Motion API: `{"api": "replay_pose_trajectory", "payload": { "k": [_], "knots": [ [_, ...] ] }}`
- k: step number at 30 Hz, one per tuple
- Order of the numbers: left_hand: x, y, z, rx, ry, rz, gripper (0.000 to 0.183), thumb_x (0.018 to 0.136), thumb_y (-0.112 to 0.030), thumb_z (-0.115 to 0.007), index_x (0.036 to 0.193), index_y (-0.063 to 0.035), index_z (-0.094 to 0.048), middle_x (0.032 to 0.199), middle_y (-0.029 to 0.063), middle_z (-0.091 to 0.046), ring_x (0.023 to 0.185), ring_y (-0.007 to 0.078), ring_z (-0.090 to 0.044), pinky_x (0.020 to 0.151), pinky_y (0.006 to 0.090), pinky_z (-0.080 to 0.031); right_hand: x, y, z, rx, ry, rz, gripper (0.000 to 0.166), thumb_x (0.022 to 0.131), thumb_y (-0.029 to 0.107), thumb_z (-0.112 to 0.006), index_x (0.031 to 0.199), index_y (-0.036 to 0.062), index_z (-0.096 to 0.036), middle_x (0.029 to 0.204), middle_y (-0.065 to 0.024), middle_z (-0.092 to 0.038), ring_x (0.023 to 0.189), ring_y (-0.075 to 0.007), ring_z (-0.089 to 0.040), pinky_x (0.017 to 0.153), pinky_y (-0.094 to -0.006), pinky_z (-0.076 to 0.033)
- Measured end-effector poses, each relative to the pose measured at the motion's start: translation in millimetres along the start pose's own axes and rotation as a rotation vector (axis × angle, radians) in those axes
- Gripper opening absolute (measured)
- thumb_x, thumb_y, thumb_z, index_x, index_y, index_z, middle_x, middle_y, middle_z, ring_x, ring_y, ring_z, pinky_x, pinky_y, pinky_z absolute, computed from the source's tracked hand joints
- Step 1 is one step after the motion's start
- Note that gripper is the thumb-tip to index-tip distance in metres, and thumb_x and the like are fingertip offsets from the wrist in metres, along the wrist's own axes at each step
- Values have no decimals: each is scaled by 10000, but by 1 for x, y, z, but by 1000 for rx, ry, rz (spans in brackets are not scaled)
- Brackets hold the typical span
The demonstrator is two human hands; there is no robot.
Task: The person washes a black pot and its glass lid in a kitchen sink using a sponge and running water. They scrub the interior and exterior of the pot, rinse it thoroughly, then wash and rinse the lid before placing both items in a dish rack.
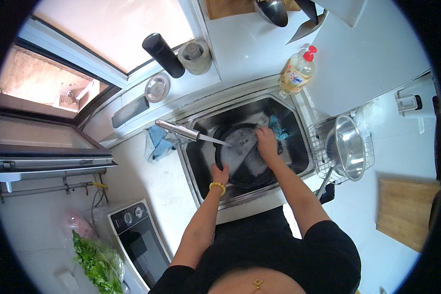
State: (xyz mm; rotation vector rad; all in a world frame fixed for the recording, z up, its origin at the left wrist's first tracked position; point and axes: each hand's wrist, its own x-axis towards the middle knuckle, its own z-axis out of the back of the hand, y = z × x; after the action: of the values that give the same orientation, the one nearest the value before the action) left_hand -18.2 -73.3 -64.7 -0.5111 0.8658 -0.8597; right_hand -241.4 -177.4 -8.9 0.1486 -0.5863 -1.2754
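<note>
A round black pan lies in the stainless steel sink, with suds and water on its inside. From the faucet a stream of water runs into it. My left hand, below a yellow bead bracelet, grips the pan's near left rim. At the far right rim is my right hand, its fingers curled over the edge; the fingertips are partly hidden. Just beyond that hand, a blue mesh cloth lies against the sink wall.
A dish soap bottle stands behind the sink. To the right, a wire rack carries a metal bowl. Blue cloths lie left of the faucet. A cleaver, metal lid, black cylinder and stone mortar line the ledge.
</note>
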Motion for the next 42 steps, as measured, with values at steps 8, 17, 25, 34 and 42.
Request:
{"api": "replay_pose_trajectory", "payload": {
  "k": [8,17,25,34,42],
  "knots": [
    [13,14,-7,-118,82,-56,544,942,-465,-386,1171,27,-380,1023,256,-538,990,411,-525,880,420,-402,5,65,-88,-102,633,-319,288,779,51,-525,1061,41,-587,1083,-172,-533,1028,-326,-552,819,-429,-480],
    [23,39,-8,-705,342,402,709,920,-596,-237,1386,-62,-240,1197,139,-510,1062,296,-508,916,380,-401,-22,134,-59,903,174,-648,308,770,-2,-454,1072,-46,-502,1025,-227,-542,976,-405,-519,838,-426,-434],
    [8,-21,15,-687,264,402,679,864,-581,-489,1256,-39,-371,1202,125,-496,1055,262,-507,912,365,-404,-111,130,-24,334,396,-38,143,788,33,-526,919,-8,-486,967,-190,-492,935,-383,-490,815,-447,-417],
    [8,6,-1,-190,120,211,675,832,-489,-574,1123,110,-466,1087,294,-555,1057,405,-537,915,397,-407,-104,7,48,-161,754,-88,142,759,42,-530,872,35,-615,977,-159,-563,907,-328,-572,741,-429,-491],
    [-6,-10,6,-122,19,88,527,802,-370,-657,1043,70,-496,1054,277,-569,1005,395,-556,876,403,-426,-35,-29,35,-41,455,-709,619,739,322,-709,1228,18,-480,1244,-248,-477,1163,-432,-448,963,-465,-389]
  ]
}}
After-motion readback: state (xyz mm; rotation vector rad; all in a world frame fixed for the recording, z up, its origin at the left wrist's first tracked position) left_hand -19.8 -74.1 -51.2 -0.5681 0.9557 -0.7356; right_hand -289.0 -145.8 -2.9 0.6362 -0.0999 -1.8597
